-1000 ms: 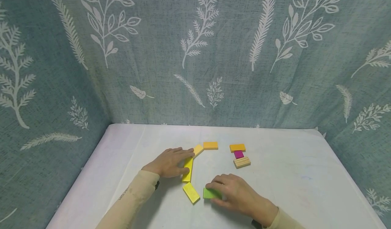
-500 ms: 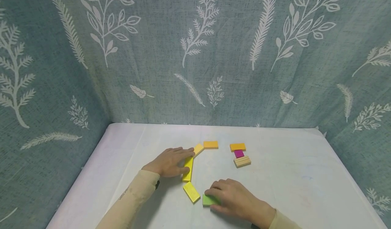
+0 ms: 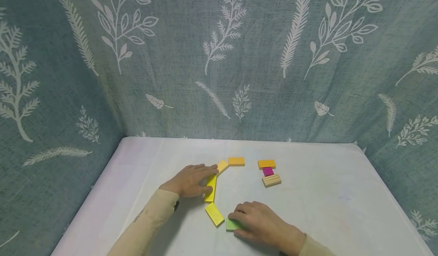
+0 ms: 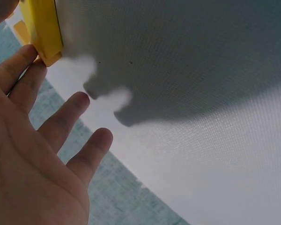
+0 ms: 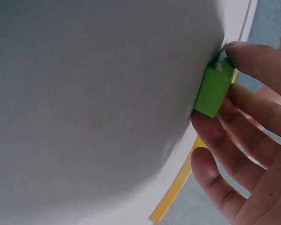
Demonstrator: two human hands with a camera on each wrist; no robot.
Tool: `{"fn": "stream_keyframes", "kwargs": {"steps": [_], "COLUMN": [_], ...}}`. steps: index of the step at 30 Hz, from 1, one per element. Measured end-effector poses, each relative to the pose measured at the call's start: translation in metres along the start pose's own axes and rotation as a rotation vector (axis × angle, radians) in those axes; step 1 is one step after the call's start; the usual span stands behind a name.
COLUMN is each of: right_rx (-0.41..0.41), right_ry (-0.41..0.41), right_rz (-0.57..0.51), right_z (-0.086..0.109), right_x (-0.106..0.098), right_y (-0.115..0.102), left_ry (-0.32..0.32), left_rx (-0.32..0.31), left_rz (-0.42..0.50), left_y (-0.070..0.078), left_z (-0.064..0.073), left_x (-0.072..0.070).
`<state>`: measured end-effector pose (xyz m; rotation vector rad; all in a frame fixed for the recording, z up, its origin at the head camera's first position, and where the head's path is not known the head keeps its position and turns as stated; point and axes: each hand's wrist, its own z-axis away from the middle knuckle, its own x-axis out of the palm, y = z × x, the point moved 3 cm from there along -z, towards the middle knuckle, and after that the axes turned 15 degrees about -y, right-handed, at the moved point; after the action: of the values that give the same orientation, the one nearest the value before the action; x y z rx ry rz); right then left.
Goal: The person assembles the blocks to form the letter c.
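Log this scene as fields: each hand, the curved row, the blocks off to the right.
Left hand: touches long yellow block
Right hand: holds green rectangular block
Curved row, far to near: orange rectangular block, pale orange rectangular block, long yellow block, short yellow rectangular block
Right group: second orange rectangular block, small magenta square block, striped wooden block
Surface: white table

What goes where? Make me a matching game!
1. green rectangular block
2. small magenta square block
3. striped wooden-looking rectangular block
4. bare left hand

A. beside the magenta block, on the person's side
B. touching a yellow rectangular block
C. held by the bare right hand
D. between an orange rectangular block and the striped one

Pairs: 1-C, 2-D, 3-A, 4-B
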<state>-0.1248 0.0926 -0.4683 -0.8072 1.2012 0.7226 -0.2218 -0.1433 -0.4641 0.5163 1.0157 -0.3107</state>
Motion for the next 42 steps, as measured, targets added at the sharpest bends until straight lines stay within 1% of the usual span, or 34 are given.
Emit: {"fn": "stream_keyframes", "kwargs": {"steps": [10,17,21,25,32,35,39,42], "right_rx": [0.025,0.034,0.046,0.057,0.072,0.073,0.061,0.071], "right_ry": [-0.023,-0.040,-0.062,-0.074,-0.094,-0.085,-0.034,-0.001], "right_rz": [-0.027,-0.037,-0.049,-0.056,-0.094,-0.111,-0.120,-0.130], "right_z": [-0.004,-0.005,-0.006,-0.007,-0.006,-0.004,0.003,0.009], "right_x": [0.002,0.001,0.001,0.002,0.003,0.003,0.001,0.000], "right_y": [-0.001,-0.002,-0.002,-0.002,-0.001,0.000,0.002,0.005], "left_ry": [-0.008,0.006,0.004,0.003,-0.004,-0.002,0.001,-0.001], "left_rx": [0.001,0.029,0.031,0.027,-0.003,-0.002,0.000,0.000], "left_rz": [0.000,0.008,0.010,0.008,0.023,0.026,0.029,0.026], "left_y": [0.001,0.001,0.000,0.001,0.002,0.002,0.003,0.003], "left_z": [0.001,0.002,0.001,0.001,0.002,0.002,0.003,0.003], "left_x": [-0.002,-0.003,-0.003,-0.002,-0.002,-0.001,-0.002,-0.002]}}
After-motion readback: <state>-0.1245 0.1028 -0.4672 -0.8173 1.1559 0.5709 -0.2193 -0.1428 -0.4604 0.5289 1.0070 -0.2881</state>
